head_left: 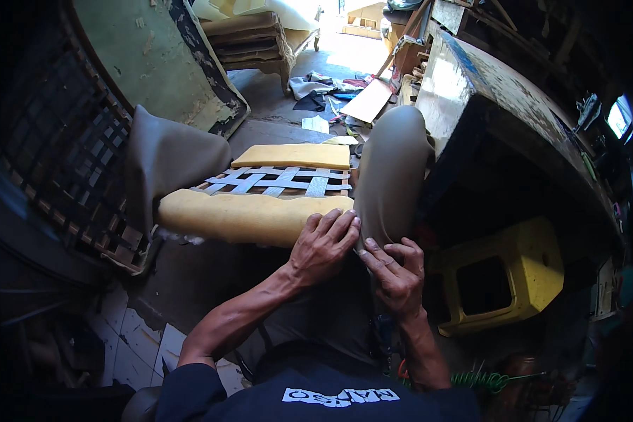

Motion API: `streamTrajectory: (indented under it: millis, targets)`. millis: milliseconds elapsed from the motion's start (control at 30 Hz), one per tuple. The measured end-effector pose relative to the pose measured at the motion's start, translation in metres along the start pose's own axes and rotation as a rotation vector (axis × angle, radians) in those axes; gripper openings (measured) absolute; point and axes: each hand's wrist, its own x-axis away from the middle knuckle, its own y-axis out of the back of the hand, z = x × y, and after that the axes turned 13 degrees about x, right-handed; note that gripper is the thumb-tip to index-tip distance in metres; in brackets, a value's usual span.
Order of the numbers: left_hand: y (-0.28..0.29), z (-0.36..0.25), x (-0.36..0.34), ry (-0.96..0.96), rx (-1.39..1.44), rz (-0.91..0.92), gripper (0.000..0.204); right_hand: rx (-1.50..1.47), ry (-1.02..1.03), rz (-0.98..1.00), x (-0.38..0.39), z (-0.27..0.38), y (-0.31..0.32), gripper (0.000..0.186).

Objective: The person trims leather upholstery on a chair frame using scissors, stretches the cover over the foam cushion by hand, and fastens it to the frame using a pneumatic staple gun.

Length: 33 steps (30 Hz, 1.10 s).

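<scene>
A chair frame stands before me, its right armrest (pixel 394 169) wrapped in smooth grey-brown upholstery material. My left hand (pixel 325 240) has its fingers bent together at the armrest's front inner edge, beside the end of the yellow foam roll (pixel 253 218). Just right of it, my right hand (pixel 397 273) pinches the lower front edge of the same upholstery cover, some fingers curled. The exact edge between the fingertips is partly hidden. Behind the foam, woven grey webbing straps (pixel 281 181) cross the seat, with a yellow foam strip (pixel 292 155) at the back.
The chair's left arm carries loose brown upholstery material (pixel 172 151). A yellow plastic stool (pixel 506 278) lies tipped at right, under a large worn furniture piece (pixel 534 98). A green coiled hose (pixel 482 378) lies lower right. Scraps (pixel 323 95) and a sofa frame (pixel 253 46) are beyond.
</scene>
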Motion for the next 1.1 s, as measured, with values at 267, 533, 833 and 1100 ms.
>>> streamTrajectory:
  millis: [267,533,833,1100]
  targets:
    - [0.067,-0.041,-0.012,0.022,0.149,0.043,0.049,-0.05,-0.182,-0.286,0.017,0.037,0.023,0.053]
    - [0.082,-0.058,-0.01,-0.028,0.256,-0.052,0.064,0.002,-0.054,-0.116,0.003,0.036,0.076,0.045]
    - [0.067,-0.047,0.019,-0.176,0.153,-0.246,0.036,0.101,0.082,0.009,0.01,0.035,0.081,0.042]
    - [0.077,-0.029,0.028,-0.222,0.035,-0.022,0.053,0.194,0.16,0.093,0.013,0.03,0.074,0.041]
